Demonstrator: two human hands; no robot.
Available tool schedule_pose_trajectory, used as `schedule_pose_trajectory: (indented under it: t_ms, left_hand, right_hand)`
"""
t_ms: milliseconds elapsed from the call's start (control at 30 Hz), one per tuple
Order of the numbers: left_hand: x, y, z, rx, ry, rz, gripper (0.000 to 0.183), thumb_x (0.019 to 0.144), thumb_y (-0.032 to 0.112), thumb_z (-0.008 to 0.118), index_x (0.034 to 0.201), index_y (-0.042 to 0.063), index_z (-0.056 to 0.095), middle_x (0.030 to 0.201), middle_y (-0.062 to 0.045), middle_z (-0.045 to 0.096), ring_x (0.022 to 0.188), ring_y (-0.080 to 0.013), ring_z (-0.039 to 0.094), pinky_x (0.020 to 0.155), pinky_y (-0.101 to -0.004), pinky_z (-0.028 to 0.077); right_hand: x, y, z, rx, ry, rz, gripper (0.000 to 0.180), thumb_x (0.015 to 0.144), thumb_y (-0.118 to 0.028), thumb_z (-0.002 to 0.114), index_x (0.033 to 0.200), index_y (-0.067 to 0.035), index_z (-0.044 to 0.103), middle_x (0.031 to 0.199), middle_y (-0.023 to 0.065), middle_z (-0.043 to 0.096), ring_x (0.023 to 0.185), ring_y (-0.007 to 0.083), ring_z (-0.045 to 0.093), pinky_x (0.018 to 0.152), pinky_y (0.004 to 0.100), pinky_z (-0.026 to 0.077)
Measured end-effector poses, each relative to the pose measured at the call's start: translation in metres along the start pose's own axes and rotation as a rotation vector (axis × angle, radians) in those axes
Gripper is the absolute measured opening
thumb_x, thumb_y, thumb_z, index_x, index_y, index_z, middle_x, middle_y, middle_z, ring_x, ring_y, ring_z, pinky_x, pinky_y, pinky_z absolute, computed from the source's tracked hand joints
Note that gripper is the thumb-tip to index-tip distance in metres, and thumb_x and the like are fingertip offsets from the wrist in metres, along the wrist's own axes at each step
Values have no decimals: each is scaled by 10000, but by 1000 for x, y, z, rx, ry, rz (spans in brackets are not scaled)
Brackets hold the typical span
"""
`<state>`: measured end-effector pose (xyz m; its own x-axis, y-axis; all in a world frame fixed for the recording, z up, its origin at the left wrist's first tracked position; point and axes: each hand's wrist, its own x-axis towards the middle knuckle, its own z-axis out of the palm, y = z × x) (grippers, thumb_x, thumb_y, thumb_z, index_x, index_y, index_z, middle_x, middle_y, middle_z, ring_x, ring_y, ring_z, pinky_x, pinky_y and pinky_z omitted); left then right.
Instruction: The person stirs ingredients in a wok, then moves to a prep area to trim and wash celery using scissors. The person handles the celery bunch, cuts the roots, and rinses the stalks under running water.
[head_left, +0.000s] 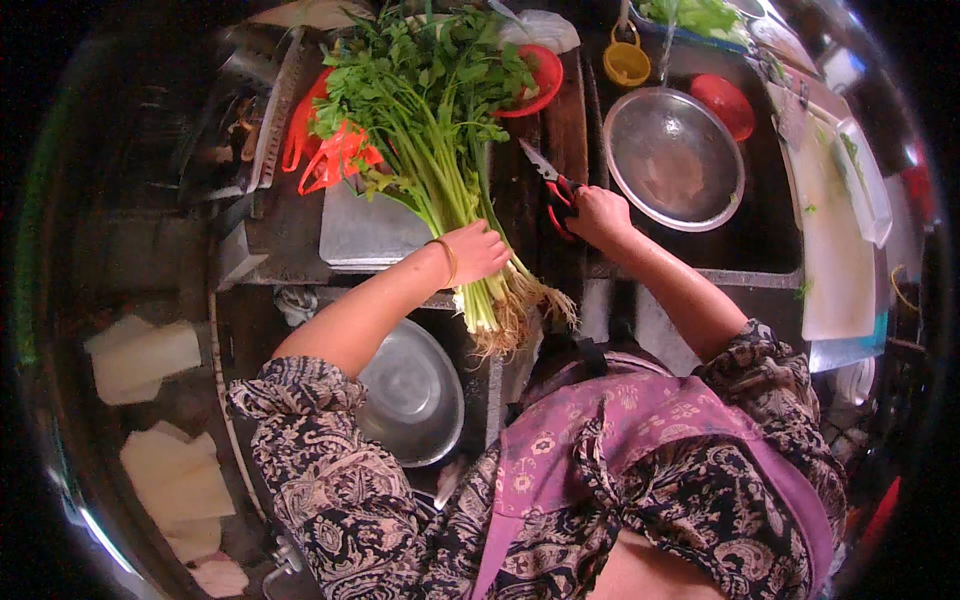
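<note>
My left hand (474, 253) is closed around the lower stems of a large bunch of leafy celery (442, 142). Its pale bases and stringy roots (510, 315) hang over the front edge of the counter, towards me. The leaves spread away over the counter's far side. My right hand (600, 214) holds kitchen scissors (551, 176) with red and black handles, to the right of the bunch. Their blades point away from me and up to the left, apart from the stems. Whether the blades are fully closed is hard to tell.
Water runs into a metal basin (675, 157) in the sink, beside a red bowl (721, 105) and a yellow scoop (627, 61). A white cutting board (836, 247) lies at the right. Another metal basin (412, 394) sits below my left arm. A red plastic bag (337, 161) touches the leaves.
</note>
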<state>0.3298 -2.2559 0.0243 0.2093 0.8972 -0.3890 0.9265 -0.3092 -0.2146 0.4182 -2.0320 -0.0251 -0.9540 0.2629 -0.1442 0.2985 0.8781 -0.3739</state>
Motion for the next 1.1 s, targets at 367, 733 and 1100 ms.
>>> schedule_pose_trajectory:
  t_ms: [367,733,1100]
  left_hand:
    - [26,-13,-37,-250,-68,18,369,494,135,652,843,107,534,774,-53,541,813,-243,540,763,-364,390]
    - [101,-50,-35,-399,-338,-145,647,533,426,704,1095,148,548,996,-98,562,969,-266,531,828,-369,417]
    - [90,-50,-29,-375,-332,-179,837,506,538,687,1219,164,458,1075,-112,527,1046,-279,477,880,-407,360]
  right_hand:
    - [-42,72,-4,1195,-325,119,227,695,-186,631,807,10,610,643,22,567,553,82,496,521,223,388]
    - [-93,102,20,1343,-206,256,327,706,-188,629,952,20,576,740,42,589,617,96,528,569,214,407]
    - [-124,108,28,1372,-158,316,345,692,-163,651,974,19,565,807,22,572,670,84,522,602,219,425]
